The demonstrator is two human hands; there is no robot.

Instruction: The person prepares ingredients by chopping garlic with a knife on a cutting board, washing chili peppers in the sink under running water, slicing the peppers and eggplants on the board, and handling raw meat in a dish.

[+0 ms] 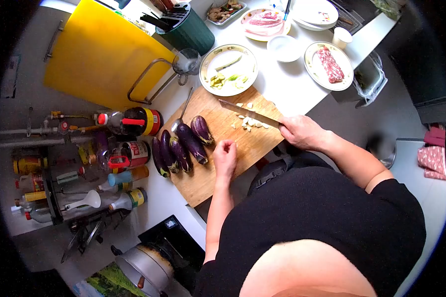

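Note:
My right hand (302, 132) grips the handle of a kitchen knife (250, 113). Its blade lies over the wooden cutting board (203, 190), across pale slices that look like garlic (249, 123). Beside the eggplants, my left hand (225, 157) is closed above the board with its fingers curled; anything inside them is hidden. Several purple eggplants (192, 143) lie side by side at the board's left part. Near them rests a metal spoon (184, 110). A patterned plate (208, 62) with chopped yellow-green pieces touches the board's far edge.
Plates of raw meat (330, 64) and a white bowl (285, 48) stand at the back. A knife block (186, 29), a glass cup (186, 61) and a yellow board (104, 54) are at the upper left. Bottles (134, 122) line the left side; a pot (146, 267) sits lower left.

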